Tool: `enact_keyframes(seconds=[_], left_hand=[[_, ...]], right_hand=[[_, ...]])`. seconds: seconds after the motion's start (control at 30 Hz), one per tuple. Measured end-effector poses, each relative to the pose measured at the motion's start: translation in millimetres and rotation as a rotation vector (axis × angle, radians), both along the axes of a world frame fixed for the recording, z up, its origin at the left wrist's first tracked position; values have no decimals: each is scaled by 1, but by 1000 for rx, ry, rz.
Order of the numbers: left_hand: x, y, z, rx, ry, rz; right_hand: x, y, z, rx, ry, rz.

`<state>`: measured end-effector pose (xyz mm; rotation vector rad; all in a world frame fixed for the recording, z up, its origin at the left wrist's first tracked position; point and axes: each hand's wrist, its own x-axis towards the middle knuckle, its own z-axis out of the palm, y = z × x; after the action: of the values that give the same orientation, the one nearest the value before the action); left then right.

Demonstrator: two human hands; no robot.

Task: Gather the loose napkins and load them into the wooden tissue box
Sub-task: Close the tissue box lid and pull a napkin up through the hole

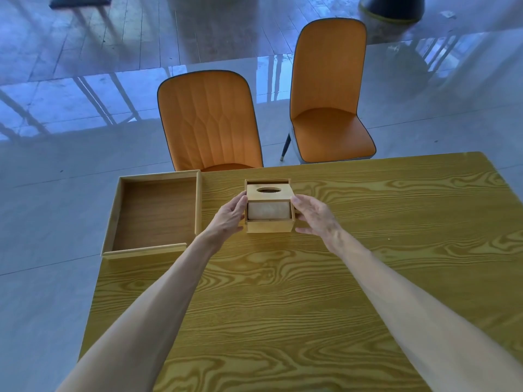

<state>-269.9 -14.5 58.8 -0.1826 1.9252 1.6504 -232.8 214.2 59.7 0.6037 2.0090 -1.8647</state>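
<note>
Near me the wooden table [283, 321] is bare wood grain from the bottom edge up to my wrists, lots of free room there; only my two forearms cross it. Table's left edge runs diagonally up toward the tray; its far edge sits just behind the box; the right corner is up top right, with open surface all the way over.

My left hand [229, 216] is against the left side of the wooden tissue box [268, 206], fingers curled, thumb up near the top corner, touching it. My right hand [314, 215] is at the right side, fingers spread fairly wide, fingertips touching the upper right corner; thumb low, near the base. Can't tell how firmly either one grips.

One box, mid-table near the far edge. Its lid [267, 190] with the oval hole is raised above the base, and a stack of pale napkins [268, 210] shows in the gap between them.

One shallow wooden tray [154, 213] to the left, well apart from the box, overhanging the table's left edge.

Beyond the table: two orange chairs [209, 120], one right at the far edge, one further right, turned away. Glossy grey floor around, open.
</note>
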Motion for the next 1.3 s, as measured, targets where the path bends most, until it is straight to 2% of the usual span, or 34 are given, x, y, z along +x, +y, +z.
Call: enact_keyframes(seconds=[0.43,0.77,0.83,1.07,1.3], left_hand=[[5,-8,-18,-115,-4,-3],[3,-5,-24,-221,51,-13],[0,-6,-23,-222,38,-24],[-7,9,-22,-232,18,71],[-7,15,-27,-304,40,98]], right_hand=[[9,1,-23,44,-14,-72],[3,-1,-35,233,26,-66],[0,1,-33,347,70,-13],[-32,-21,-10,1011,442,214],[-60,-56,-5,1319,551,582]])
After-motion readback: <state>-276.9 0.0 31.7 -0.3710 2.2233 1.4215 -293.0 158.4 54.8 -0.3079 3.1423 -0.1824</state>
